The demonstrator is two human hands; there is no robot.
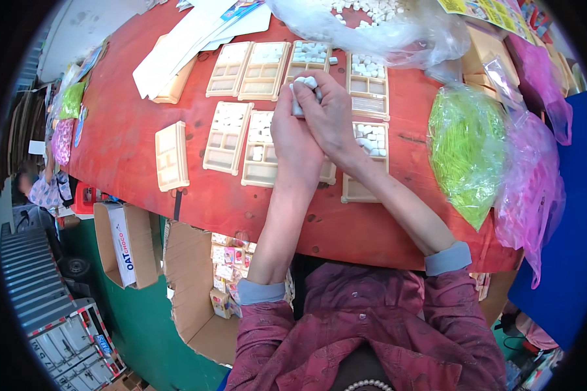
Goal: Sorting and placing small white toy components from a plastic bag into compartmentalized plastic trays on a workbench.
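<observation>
My left hand (292, 137) and my right hand (329, 116) are cupped together over the middle of the red table, closed around a clump of small white blocks (304, 83). Around and below them stand cream compartment trays in two rows. White blocks fill the top section of the far right tray (368, 67), and more lie in the tray (372, 140) nearer me on the right. Behind my hands, a far tray (310, 53) also has blocks, with one loose block (333, 60) beside it. My wrists partly cover the near middle trays.
A clear plastic bag (398, 39) and a heap of white blocks (372, 9) lie at the far side. Bags of green strands (466, 153) and pink plastic (531, 176) are at right. White sheets (176, 49) lie far left. An open carton (192, 293) stands below the table.
</observation>
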